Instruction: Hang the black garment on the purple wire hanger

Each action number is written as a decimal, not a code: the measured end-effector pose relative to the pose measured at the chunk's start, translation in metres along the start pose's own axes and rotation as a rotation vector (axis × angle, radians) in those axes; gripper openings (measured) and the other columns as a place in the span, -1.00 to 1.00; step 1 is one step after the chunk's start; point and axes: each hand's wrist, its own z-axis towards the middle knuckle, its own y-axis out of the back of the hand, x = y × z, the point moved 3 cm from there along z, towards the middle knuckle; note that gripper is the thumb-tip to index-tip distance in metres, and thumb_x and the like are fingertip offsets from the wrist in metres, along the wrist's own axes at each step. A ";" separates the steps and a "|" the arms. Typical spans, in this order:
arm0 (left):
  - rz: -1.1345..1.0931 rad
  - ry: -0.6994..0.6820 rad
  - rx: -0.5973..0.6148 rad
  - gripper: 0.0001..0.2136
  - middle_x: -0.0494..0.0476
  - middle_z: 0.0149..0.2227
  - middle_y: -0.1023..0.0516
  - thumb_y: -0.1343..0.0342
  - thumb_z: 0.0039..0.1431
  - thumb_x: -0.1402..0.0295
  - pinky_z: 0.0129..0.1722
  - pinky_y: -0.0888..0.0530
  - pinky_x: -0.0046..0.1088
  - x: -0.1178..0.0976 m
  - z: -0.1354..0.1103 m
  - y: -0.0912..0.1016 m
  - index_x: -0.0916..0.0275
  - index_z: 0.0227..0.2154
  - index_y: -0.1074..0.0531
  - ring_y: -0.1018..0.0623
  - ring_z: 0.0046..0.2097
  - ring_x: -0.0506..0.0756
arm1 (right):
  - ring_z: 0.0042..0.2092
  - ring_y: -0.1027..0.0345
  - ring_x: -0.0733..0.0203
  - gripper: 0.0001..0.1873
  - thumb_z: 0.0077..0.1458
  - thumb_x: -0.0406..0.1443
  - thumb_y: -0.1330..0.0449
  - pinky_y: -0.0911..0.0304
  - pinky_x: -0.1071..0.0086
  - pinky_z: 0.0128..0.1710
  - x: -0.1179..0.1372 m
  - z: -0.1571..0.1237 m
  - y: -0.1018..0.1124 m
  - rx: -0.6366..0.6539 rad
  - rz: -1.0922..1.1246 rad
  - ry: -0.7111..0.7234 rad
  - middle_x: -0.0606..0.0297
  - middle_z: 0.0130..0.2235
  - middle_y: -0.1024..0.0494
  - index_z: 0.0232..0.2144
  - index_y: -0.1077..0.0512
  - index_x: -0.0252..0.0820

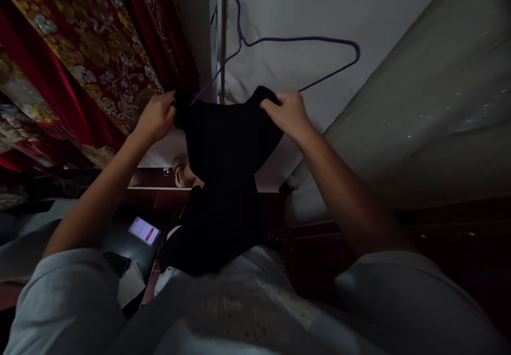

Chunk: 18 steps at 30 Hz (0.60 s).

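Black garment (227,184) held up by its top edge, hanging below a purple wire hanger (295,41). Left hand (156,116) clamped on its left corner, right hand (288,113) on the right. Lit phone (144,231) lies lower left.

Lighting: dim throughout; your brightest areas are the pale wall (319,9) and the lit phone screen (144,231).
Shadows: the black garment (223,184) shows you no fold detail; the lower right is near black.
Distortion: strong wide-angle bending at your edges.
Focus: soft and grainy; your sleeves (67,302) are blurred.
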 end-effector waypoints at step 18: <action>-0.345 0.032 -0.045 -0.88 0.04 -0.13 -0.53 -0.06 0.32 0.32 0.24 -0.25 -0.15 -0.016 0.048 -0.007 0.06 -0.12 -0.43 -0.37 0.09 0.13 | -0.15 -0.57 0.12 -0.73 0.21 -0.48 -0.25 -0.38 0.17 -0.02 0.010 0.009 0.079 -0.246 0.014 -0.100 -0.10 -0.07 -0.67 -0.05 -0.61 -0.42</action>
